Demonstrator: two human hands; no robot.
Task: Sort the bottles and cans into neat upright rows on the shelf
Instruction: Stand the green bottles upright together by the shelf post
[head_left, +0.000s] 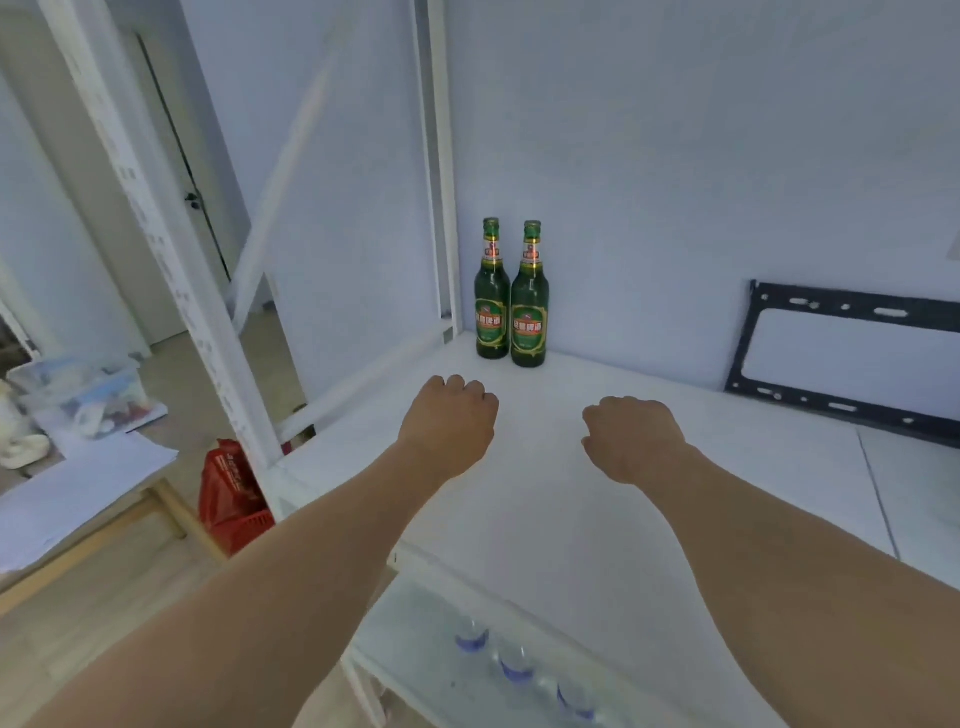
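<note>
Two green beer bottles, left one (492, 306) and right one (529, 312), carry green labels with red Chinese lettering, too blurred to read.

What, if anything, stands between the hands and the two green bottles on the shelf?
Nothing visible: only bare white shelf lies between the left hand, the right hand and the two green bottles in the back corner.

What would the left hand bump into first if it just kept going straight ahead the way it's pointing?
Most likely the two green bottles standing upright side by side in the back corner of the shelf. The left hand, fingers curled and holding nothing, points roughly at them over bare shelf. Depth is hard to judge from one view.
</note>
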